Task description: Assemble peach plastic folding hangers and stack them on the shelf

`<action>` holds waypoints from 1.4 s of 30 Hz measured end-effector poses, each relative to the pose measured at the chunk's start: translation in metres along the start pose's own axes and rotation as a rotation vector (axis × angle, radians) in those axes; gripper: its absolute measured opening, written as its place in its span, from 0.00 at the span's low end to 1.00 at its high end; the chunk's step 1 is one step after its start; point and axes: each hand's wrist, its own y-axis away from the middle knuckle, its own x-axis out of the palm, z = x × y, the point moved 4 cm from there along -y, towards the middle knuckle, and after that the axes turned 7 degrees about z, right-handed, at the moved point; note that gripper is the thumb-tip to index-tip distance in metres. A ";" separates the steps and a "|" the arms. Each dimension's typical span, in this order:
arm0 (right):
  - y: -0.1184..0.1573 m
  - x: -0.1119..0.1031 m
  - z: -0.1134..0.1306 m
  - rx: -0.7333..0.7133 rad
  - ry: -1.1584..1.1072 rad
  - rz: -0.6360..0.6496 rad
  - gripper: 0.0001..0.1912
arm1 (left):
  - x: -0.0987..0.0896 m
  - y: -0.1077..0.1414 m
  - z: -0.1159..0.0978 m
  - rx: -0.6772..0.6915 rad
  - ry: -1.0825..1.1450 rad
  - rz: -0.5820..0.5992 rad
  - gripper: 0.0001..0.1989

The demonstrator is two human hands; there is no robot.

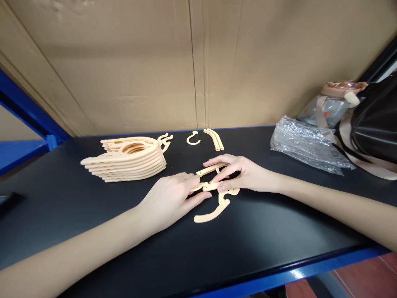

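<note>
Near the middle of the black tabletop, both hands hold a cream plastic folding clothes hanger point(211, 187). My left hand point(173, 193) pinches a thin curved piece at its left end, mostly covered by the fingers. From the other side, my right hand point(238, 171) grips the hanger between thumb and fingers. One straight arm of it point(211, 169) lies under the right fingers, farther from me. A curved, notched arm point(214, 212) reaches toward me below the right thumb; how these parts join is hidden by the fingers.
A stack of cream hangers point(130, 161) stands at the left. Behind the hands lie a loose hook point(194, 139) and some curved arm pieces point(214, 140). At the right are a clear plastic bag point(305, 142), a strapped bottle point(336, 103) and a black bag point(376, 120). Cardboard point(139, 74) walls the back.
</note>
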 end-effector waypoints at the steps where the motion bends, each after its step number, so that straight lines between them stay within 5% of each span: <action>1: 0.000 0.000 0.000 -0.001 -0.004 0.002 0.11 | 0.000 0.000 0.000 -0.016 0.009 0.000 0.20; 26: -0.001 -0.001 -0.001 -0.025 -0.085 -0.004 0.12 | 0.001 0.001 -0.001 -0.127 -0.029 0.093 0.21; 42: -0.002 0.000 0.002 -0.019 -0.047 0.020 0.10 | 0.002 0.002 -0.003 -0.021 -0.158 0.073 0.22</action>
